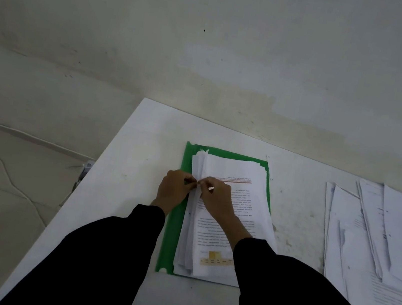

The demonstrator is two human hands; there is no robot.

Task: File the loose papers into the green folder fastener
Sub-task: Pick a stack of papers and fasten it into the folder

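Observation:
A green folder lies open on the white table, with a thick stack of printed papers on it. My left hand and my right hand meet at the stack's left edge, near its far end. Both hands have curled fingers that pinch something small at that edge, where the fastener sits. The fastener itself is hidden under my fingertips. A thin pale strip sticks out between the fingers of my right hand.
A spread pile of loose papers lies on the right side of the white table. The table's left edge runs diagonally, with pale floor beyond it. A pale wall stands right behind the table.

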